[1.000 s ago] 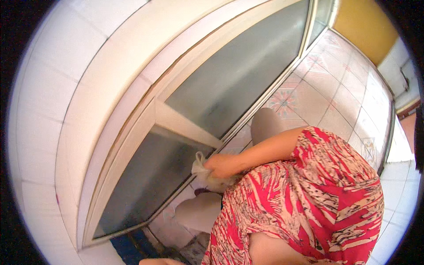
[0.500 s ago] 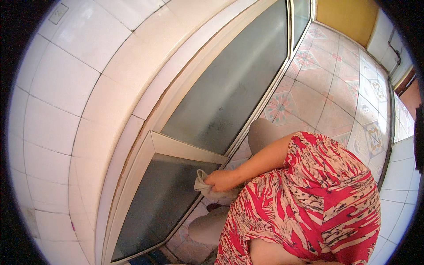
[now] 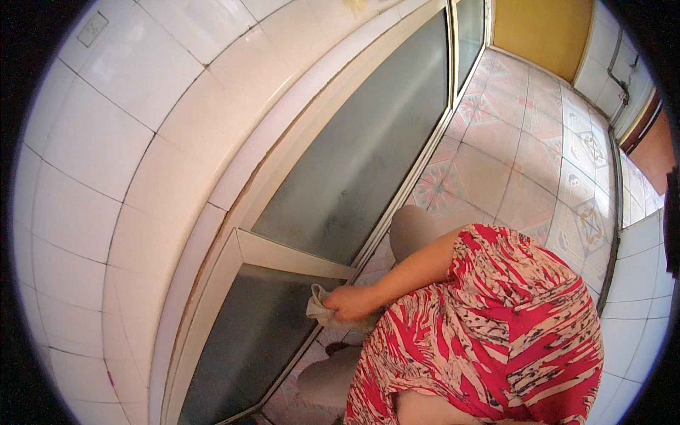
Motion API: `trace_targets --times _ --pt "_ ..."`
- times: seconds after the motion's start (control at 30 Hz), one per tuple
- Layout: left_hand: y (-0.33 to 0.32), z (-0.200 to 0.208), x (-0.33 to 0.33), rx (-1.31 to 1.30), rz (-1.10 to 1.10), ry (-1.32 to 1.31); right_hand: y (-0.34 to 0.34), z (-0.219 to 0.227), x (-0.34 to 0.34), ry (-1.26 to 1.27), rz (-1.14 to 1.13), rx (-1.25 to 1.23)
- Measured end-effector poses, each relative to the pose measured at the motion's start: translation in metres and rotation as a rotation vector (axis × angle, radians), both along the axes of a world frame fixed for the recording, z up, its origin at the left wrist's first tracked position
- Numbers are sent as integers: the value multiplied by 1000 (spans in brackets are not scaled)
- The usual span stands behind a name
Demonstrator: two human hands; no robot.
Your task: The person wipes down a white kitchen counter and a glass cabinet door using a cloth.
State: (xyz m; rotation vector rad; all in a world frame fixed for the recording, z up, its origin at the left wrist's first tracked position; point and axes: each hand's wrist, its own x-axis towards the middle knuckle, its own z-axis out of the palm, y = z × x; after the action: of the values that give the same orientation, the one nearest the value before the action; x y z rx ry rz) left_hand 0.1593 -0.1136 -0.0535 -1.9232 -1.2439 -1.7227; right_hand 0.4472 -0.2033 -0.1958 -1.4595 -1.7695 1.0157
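Observation:
My right hand [image 3: 348, 302] is closed around a bunched, greyish-white cloth [image 3: 318, 306]. A folded loop of the cloth sticks out past the fingers. Hand and cloth are in front of the near dark frosted-glass panel [image 3: 248, 333], close to its upper right corner. Whether the cloth touches the glass I cannot tell. A pale frame [image 3: 294, 256] borders this panel and overlaps the longer glass panel [image 3: 361, 134] beyond it. Of my left arm [image 3: 425, 409] only a part below the sleeve shows at the lower edge; the left hand is out of view.
A white-tiled ledge [image 3: 191, 163] curves above the panels on the left. Pink patterned floor tiles [image 3: 506, 152] stretch away to a yellow board [image 3: 542, 35]. My bent knees [image 3: 414, 234] are close to the panels. A white-tiled wall [image 3: 641, 283] with a dark pipe [image 3: 618, 71] stands at right.
The whole view has shifted slightly, so the panels and floor sit a little lower and further left. My right hand still grips the cloth at nearly the same place by the near panel.

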Motion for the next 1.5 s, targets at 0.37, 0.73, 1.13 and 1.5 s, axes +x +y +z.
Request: trace_targets --times 0.37,0.73,1.13,1.5 --pt "11 -1 2 -26 -4 -3 0 2 -2 35 -1 -25" --pt "15 -4 1 -41 -4 -5 2 5 -2 -92 -4 -37" --pt "21 -5 0 -52 0 -24 0 7 -1 4 -11 -7" --pt "23 -7 -5 -70 12 -36 -4 15 1 -1 15 -24"
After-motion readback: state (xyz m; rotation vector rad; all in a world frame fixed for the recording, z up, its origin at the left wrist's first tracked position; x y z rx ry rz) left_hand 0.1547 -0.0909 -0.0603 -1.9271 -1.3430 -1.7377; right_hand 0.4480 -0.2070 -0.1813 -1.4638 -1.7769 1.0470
